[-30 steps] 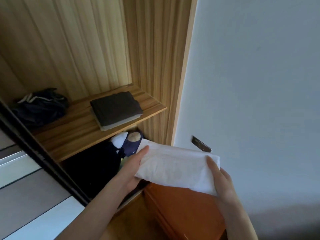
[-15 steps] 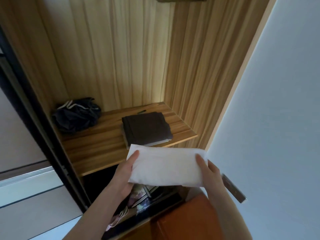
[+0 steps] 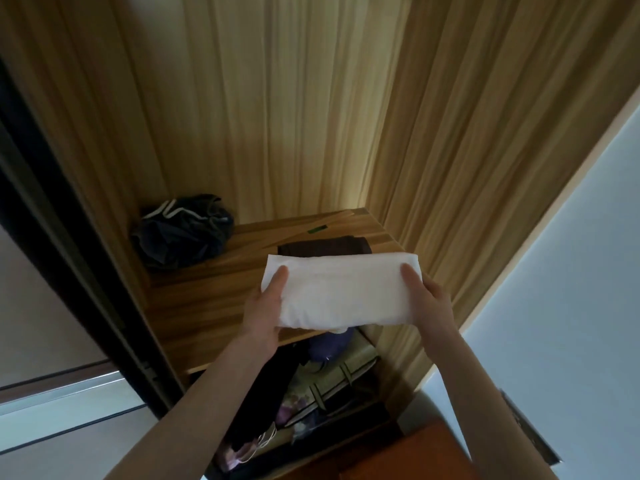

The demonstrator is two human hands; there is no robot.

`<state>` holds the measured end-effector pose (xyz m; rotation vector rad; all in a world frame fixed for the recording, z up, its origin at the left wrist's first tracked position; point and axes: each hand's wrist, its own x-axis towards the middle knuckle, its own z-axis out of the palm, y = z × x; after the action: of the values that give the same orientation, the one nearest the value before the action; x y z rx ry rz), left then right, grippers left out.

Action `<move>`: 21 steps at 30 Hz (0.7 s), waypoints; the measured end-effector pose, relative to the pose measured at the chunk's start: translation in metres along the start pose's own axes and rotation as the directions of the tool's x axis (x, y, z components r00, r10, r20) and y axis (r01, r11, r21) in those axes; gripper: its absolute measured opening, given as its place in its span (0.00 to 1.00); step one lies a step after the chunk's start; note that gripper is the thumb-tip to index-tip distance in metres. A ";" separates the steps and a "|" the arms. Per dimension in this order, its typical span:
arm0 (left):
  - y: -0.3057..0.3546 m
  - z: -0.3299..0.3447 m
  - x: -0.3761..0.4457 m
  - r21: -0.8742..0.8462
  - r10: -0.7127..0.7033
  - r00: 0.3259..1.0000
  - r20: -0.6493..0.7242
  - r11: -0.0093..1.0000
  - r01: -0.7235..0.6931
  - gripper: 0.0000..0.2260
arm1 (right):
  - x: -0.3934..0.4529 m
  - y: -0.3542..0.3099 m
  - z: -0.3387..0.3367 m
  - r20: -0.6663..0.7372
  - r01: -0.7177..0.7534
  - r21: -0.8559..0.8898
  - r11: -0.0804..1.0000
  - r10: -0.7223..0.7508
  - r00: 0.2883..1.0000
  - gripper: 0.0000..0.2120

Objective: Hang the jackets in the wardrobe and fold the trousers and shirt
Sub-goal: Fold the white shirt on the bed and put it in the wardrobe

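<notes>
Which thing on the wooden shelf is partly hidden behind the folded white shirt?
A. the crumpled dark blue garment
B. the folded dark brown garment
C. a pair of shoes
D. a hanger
B: the folded white shirt, held at its ends by the left hand and the right hand, covers the near part of the folded dark brown garment; the crumpled dark blue garment lies apart, further left on the wooden shelf.

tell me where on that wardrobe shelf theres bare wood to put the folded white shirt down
Bare wood on the shelf lies between the crumpled dark garment at back left and the folded dark clothes at right, running to the front edge. The right side is taken by that pile. The compartment below is crowded.
</notes>
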<state>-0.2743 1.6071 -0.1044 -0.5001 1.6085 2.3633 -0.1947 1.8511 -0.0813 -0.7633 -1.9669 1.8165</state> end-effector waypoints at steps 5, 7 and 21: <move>0.004 0.013 0.042 -0.006 0.028 0.998 -0.055 1.000 -0.028 0.22 | 0.047 -0.005 0.019 0.080 0.072 -0.126 0.989 -0.062 0.995 0.16; 0.004 0.019 0.056 -0.007 0.071 0.995 -0.068 0.997 -0.071 0.19 | 0.067 -0.005 0.026 0.073 0.104 -0.159 0.982 -0.094 0.993 0.19; -0.033 0.057 0.146 0.301 0.304 0.936 -0.176 0.922 -0.243 0.12 | 0.189 0.054 0.055 0.092 0.097 -0.325 0.941 -0.071 0.993 0.22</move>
<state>-0.4035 1.6734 -0.1726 -0.5209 2.2004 2.2783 -0.3691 1.9228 -0.1599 -0.6978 -2.3537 1.5078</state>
